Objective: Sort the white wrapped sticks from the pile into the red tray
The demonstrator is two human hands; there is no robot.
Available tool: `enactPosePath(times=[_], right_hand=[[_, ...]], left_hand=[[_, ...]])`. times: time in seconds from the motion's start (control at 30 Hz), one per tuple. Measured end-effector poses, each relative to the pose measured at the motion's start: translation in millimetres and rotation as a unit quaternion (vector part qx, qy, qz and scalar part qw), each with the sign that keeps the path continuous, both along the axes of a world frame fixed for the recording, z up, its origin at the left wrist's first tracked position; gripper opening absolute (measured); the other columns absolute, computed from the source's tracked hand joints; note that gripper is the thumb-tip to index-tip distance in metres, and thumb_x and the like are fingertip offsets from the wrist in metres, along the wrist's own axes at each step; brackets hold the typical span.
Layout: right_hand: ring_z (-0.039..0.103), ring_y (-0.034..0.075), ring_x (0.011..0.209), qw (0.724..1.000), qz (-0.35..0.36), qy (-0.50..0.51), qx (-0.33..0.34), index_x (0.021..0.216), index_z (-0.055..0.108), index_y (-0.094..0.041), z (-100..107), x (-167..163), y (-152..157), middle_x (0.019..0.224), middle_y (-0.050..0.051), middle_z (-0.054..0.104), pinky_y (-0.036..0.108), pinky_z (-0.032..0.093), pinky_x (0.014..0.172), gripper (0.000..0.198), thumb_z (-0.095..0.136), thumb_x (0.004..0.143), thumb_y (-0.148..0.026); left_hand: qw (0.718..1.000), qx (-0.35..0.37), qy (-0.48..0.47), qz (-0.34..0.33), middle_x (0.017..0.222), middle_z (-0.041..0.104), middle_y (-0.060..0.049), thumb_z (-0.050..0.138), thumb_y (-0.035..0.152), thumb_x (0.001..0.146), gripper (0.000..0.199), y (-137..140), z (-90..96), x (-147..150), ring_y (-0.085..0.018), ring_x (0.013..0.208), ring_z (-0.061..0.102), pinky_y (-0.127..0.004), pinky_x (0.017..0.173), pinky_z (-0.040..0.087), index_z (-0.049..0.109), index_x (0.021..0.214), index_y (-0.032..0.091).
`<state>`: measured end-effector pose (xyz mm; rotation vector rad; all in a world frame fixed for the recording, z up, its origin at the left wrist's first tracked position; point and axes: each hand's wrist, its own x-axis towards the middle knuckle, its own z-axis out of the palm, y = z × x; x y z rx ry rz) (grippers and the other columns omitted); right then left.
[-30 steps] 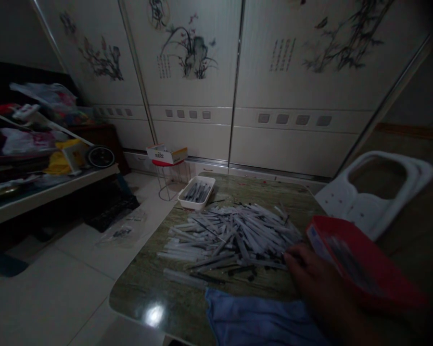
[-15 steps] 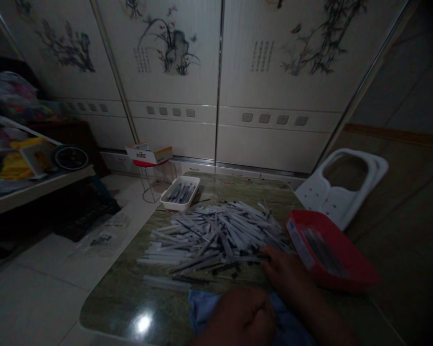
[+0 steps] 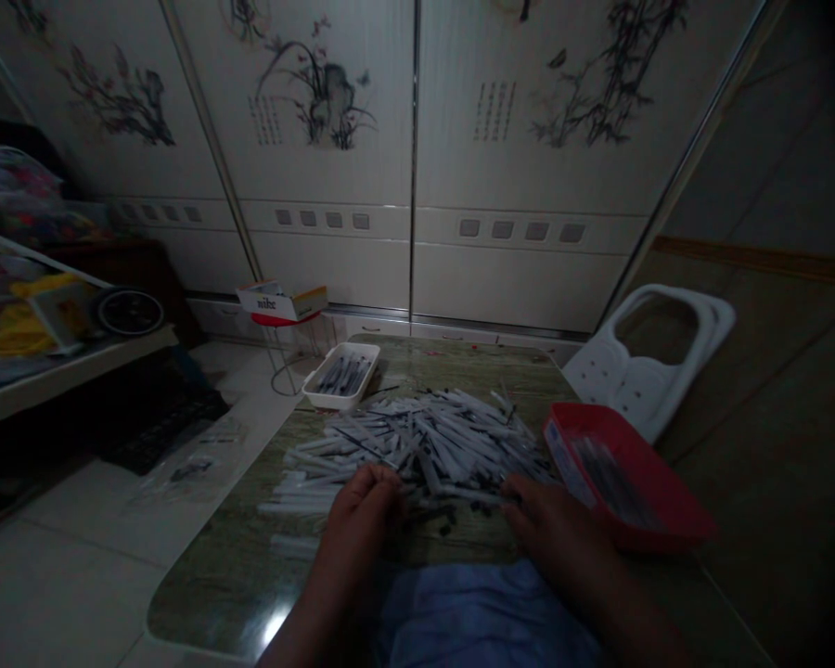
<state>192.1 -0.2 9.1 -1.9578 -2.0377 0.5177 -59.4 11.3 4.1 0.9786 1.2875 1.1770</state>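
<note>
A wide heap of whitish, translucent pens (image 3: 438,431), some with dark parts, lies across the table. At its front left edge is my left hand (image 3: 366,496), fingers curled together; what they pinch, if anything, is hidden. My right hand (image 3: 546,515) is at the front right of the heap, thumb and fingers closed on the dark end of a slim pen (image 3: 477,494) that points left. Several small black pieces (image 3: 446,524) lie on the table between both hands. A blue cloth (image 3: 480,608) is spread nearest me.
A red bin (image 3: 668,473) holding pens stands right of the heap. A white tray (image 3: 306,391) with more pens sits at the far left of the table (image 3: 209,575). Behind are a box on a red stool (image 3: 285,321), a white folding chair (image 3: 598,371) and sliding cupboard doors.
My left hand has moved from over the blue cloth, forward and left, to the heap's front edge. The cloth is more exposed. My right hand stays in nearly the same place.
</note>
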Motion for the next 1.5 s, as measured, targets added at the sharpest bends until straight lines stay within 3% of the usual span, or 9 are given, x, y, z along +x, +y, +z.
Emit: enactPosePath(times=[0.13,0.33,0.43,0.53,0.7,0.87,1.03,1.5], right_hand=[[0.068,0.022,0.081,1.000,-0.001,-0.002,-0.005,0.094,0.064,-0.025,10,9,-6,0.087,0.004,0.073,0.028,0.038,0.065,0.014,0.050,0.093,-0.027],[0.067,0.023,0.081,0.999,-0.014,0.027,0.012,0.096,0.062,-0.024,23,20,-10,0.088,0.004,0.072,0.031,0.040,0.068,0.017,0.048,0.094,-0.032],[0.066,0.020,0.074,0.993,-0.001,0.116,0.021,0.099,0.062,-0.025,30,7,-15,0.081,0.001,0.070,0.029,0.040,0.063,0.022,0.045,0.097,-0.039],[0.065,0.018,0.073,0.983,0.041,0.175,0.027,0.096,0.063,-0.025,35,-17,-20,0.079,-0.001,0.070,0.028,0.040,0.062,0.018,0.049,0.095,-0.035],[0.067,0.018,0.076,0.975,0.086,0.204,0.018,0.101,0.066,-0.024,28,-34,-18,0.084,0.000,0.072,0.027,0.042,0.065,0.019,0.050,0.096,-0.032],[0.069,0.022,0.093,0.996,0.029,0.077,0.036,0.109,0.066,-0.025,6,-18,-2,0.100,0.004,0.075,0.030,0.043,0.075,0.024,0.046,0.096,-0.026],[0.070,0.022,0.093,0.999,0.025,-0.040,0.011,0.110,0.067,-0.029,-8,-14,5,0.102,0.004,0.076,0.030,0.039,0.069,0.026,0.044,0.097,-0.024],[0.069,0.020,0.089,0.998,0.027,-0.048,-0.012,0.099,0.065,-0.026,-23,-15,9,0.094,0.003,0.075,0.028,0.034,0.066,0.012,0.053,0.095,-0.028]], left_hand=[[0.999,-0.025,-0.037,0.008,0.065,0.065,0.004,0.062,0.025,0.073,0.008,1,-2.6,3,-0.012,0.053,0.048,-0.021,0.051,0.031,0.057,0.079,0.022],[0.998,-0.036,-0.053,-0.020,0.070,0.070,0.000,0.064,0.025,0.073,0.009,-2,-5.0,13,-0.012,0.056,0.054,-0.021,0.054,0.036,0.062,0.080,0.020],[0.990,-0.064,-0.104,-0.064,0.074,0.071,-0.003,0.069,0.029,0.075,0.017,-6,-5.5,21,-0.012,0.056,0.055,-0.022,0.055,0.039,0.065,0.088,0.018],[0.977,-0.083,-0.166,-0.105,0.086,0.073,-0.006,0.075,0.035,0.078,0.032,-11,-5.3,31,-0.014,0.068,0.063,-0.024,0.062,0.045,0.067,0.102,0.016],[0.974,-0.057,-0.202,-0.083,0.085,0.071,-0.005,0.073,0.042,0.084,0.035,-14,-4.6,36,-0.014,0.071,0.063,-0.025,0.067,0.048,0.067,0.107,0.015],[0.981,-0.044,-0.186,0.034,0.086,0.070,-0.004,0.077,0.044,0.081,0.034,-5,-4.3,21,-0.013,0.073,0.063,-0.024,0.067,0.049,0.067,0.095,0.015],[0.980,-0.019,-0.187,0.060,0.083,0.069,-0.002,0.078,0.043,0.078,0.033,2,-6.4,10,-0.012,0.070,0.063,-0.023,0.065,0.049,0.066,0.092,0.016],[0.980,-0.023,-0.181,0.075,0.082,0.070,-0.002,0.078,0.045,0.077,0.034,5,-12.2,8,-0.013,0.068,0.063,-0.024,0.063,0.049,0.067,0.091,0.016]])
